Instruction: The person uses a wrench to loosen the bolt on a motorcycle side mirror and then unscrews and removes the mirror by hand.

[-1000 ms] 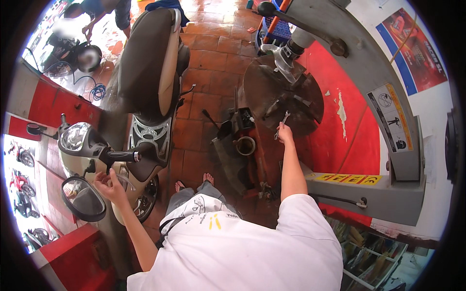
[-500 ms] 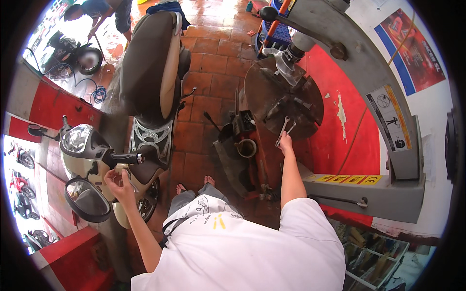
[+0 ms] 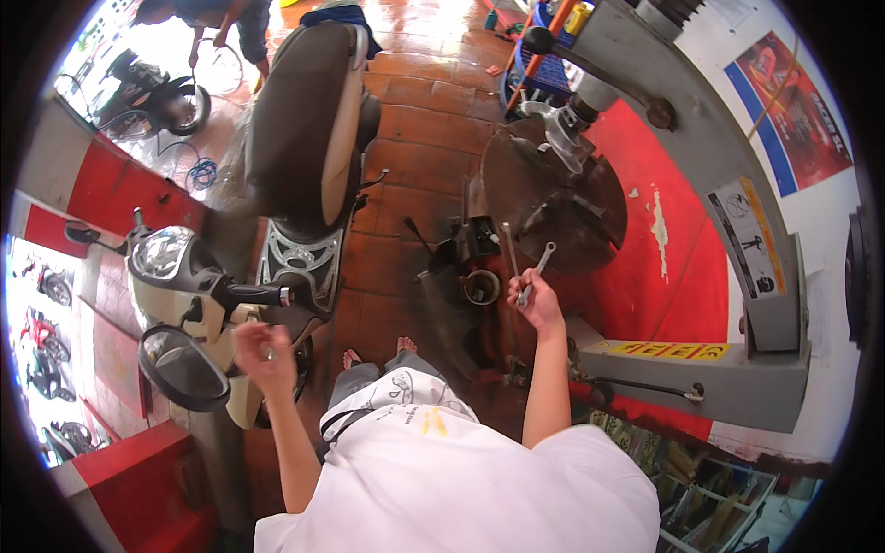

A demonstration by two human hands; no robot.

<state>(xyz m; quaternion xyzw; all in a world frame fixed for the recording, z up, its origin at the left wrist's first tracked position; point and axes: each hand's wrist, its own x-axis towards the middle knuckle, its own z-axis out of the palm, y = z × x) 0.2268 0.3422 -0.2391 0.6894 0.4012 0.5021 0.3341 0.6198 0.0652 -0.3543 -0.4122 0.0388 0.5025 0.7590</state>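
My right hand (image 3: 536, 300) is closed around a metal combination wrench (image 3: 546, 261), its ring end pointing up and away from me. A long thin bar (image 3: 509, 249) shows just left of that hand; whether I hold it too is unclear. Blurred by motion, my left hand (image 3: 265, 359) has curled fingers, with a small bright spot at the palm that I cannot name. It is beside the cream scooter (image 3: 241, 398), just below the handlebar grip (image 3: 260, 295) and right of the round-edged mirror (image 3: 184, 369).
At the right stands a tire changer with a round turntable (image 3: 553, 198) and a grey arm (image 3: 710, 120). The scooter's dark seat (image 3: 304, 120) extends ahead. Another person (image 3: 221, 18) bends near a motorcycle (image 3: 152, 106) at the far left. A blue basket (image 3: 548, 78) stands at the back.
My right hand has drawn back toward me from the turntable, with the wrench. My left hand has moved right, away from the handlebar. The view has shifted slightly.
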